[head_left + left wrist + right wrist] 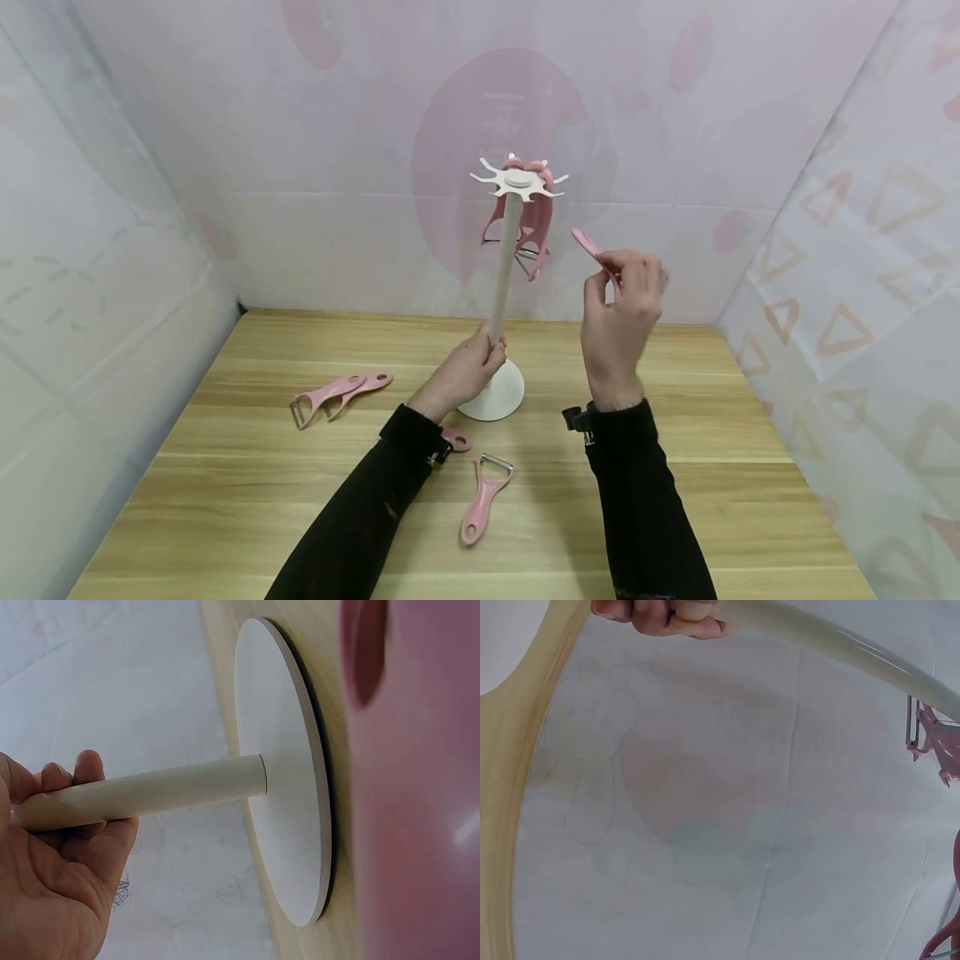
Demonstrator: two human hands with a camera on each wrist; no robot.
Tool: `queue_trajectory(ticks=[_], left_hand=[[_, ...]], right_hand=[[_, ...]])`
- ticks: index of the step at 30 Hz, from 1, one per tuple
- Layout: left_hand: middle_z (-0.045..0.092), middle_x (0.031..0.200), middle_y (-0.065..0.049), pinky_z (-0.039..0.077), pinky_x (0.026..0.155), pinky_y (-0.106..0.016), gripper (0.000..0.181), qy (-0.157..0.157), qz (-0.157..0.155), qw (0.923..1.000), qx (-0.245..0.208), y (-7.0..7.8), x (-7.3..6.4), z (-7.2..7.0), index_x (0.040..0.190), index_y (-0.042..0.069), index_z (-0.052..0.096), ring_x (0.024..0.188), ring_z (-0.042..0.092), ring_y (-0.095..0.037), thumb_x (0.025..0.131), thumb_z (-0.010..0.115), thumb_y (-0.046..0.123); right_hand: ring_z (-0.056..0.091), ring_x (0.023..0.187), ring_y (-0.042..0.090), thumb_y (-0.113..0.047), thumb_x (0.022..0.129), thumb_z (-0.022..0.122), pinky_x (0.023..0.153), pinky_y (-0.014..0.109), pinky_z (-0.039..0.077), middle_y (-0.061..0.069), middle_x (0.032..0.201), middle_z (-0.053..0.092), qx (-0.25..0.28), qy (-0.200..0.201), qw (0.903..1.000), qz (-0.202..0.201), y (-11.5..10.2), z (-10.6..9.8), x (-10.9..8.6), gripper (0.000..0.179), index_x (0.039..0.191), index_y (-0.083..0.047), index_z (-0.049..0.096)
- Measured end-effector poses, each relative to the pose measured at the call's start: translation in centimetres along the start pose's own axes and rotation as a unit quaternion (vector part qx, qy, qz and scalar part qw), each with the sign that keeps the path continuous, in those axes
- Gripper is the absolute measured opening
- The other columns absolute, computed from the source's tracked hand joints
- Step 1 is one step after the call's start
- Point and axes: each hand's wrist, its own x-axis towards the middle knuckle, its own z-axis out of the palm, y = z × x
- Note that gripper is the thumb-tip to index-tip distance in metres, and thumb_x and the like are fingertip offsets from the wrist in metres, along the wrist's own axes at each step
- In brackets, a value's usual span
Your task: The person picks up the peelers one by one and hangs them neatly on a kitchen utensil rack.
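In the head view my left hand (468, 367) grips the pole (507, 267) of a white stand low down, just above its round base (495, 396). The left wrist view shows fingers and thumb wrapped about that pole (180, 786). Several pink peelers (538, 218) hang from the stand's hooked top (517, 178), mostly on its back and right side. To the right of the stand, my right hand (622, 308) pinches a pink peeler (587, 242), its handle end tilted up toward the hooks. That peeler's other end is mostly hidden behind the fingers.
One peeler (480, 504) lies on the wooden table (720, 500) in front of the base. Another peeler (457, 439) is partly covered by the left sleeve. Two overlapping peelers (337, 392) lie at the left. A patterned backdrop (337, 208) rises behind the table.
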Motion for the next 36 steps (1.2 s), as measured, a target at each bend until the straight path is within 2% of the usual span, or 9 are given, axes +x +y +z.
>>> queue_trajectory(ticks=[9, 20, 36], left_hand=[[0.048, 0.095, -0.003, 0.042, 0.074, -0.035, 0.016, 0.004, -0.004, 1.0000, -0.001, -0.1, 0.0, 0.1, 0.133, 0.012, 0.050, 0.082, 0.049, -0.019, 0.123, 0.042, 0.023], [0.055, 0.100, -0.005, 0.045, 0.075, -0.035, 0.020, 0.005, -0.007, 1.0000, 0.001, -0.1, 0.1, 0.2, 0.139, 0.009, 0.052, 0.084, 0.051, -0.019, 0.125, 0.045, 0.021], [0.052, 0.095, -0.003, 0.045, 0.073, -0.033, 0.019, 0.007, -0.001, 1.0000, 0.000, -0.1, 0.2, 0.2, 0.137, 0.008, 0.053, 0.082, 0.051, -0.018, 0.125, 0.045, 0.020]], right_hand=[[0.062, 0.112, 0.049, 0.017, 0.104, 0.062, 0.097, 0.028, 0.051, 0.032, 0.113, 0.066, 0.007, 0.022, 0.9993, -0.031, -1.3, -0.2, 0.6, 0.020, 0.113, 0.008, 0.077], [0.063, 0.109, 0.047, 0.021, 0.101, 0.062, 0.101, 0.029, 0.045, 0.032, 0.112, 0.066, 0.023, 0.046, 0.9974, -0.051, -3.4, -0.5, 1.6, 0.023, 0.115, 0.009, 0.076], [0.064, 0.111, 0.043, 0.018, 0.103, 0.062, 0.098, 0.028, 0.046, 0.030, 0.114, 0.068, 0.037, 0.060, 0.9953, -0.067, -6.1, -0.5, 2.7, 0.024, 0.116, 0.006, 0.077]])
